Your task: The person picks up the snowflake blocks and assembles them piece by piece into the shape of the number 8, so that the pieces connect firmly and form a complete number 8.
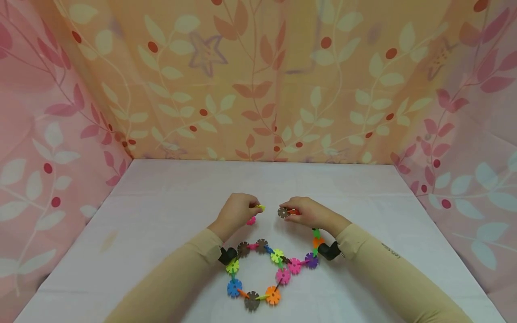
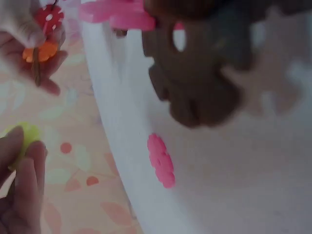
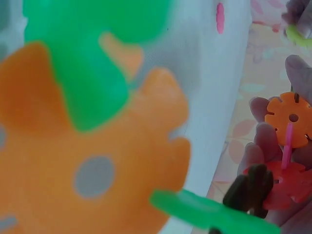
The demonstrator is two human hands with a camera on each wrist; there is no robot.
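Observation:
My left hand pinches a yellow notched plastic disc between thumb and fingers, above the table. To its right, my right hand holds the end of a chain of interlocking discs. A brown disc sticks out at its fingertips, apart from the yellow one. In the right wrist view, an orange disc and a red disc lie against the right fingers. The chain runs down past the right wrist to a purple disc. A loose pink disc lies below the left hand.
Nearer the body, the chain forms a loop on the white table, with a blue disc and an orange disc in it. The left forearm partly covers the loop's side. Patterned cloth hangs behind and at both sides.

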